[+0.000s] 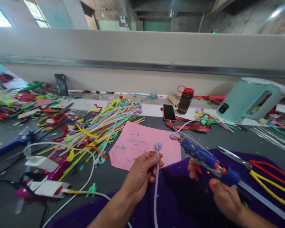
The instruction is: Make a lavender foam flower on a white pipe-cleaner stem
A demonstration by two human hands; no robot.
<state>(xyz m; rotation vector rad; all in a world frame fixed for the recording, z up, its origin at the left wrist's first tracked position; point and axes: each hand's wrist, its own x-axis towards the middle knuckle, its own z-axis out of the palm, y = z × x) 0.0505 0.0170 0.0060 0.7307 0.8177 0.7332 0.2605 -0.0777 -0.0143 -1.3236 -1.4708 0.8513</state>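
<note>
A pale lilac stem (156, 186) with a small tuft at its top stood nearly upright over the near edge of the table (239, 139), pinched just under the tuft between thumb and fingers of the left hand (142, 174). The right hand (218, 186) was closed around a blue glue gun (204, 156), its nozzle pointing up and left, apart from the tuft, with a clear stick (263, 198) trailing from its back. Behind the tuft lay a pink sheet (137, 142) strewn with small cuttings. A purple cloth (180, 196) lay under both hands. Left of the sheet spread a heap of coloured stems (102, 123). Farther back stood a phone (169, 112), a bottle (185, 99) and a mint kettle (249, 98). Red-handled scissors (251, 163) lay right of the gun.
</note>
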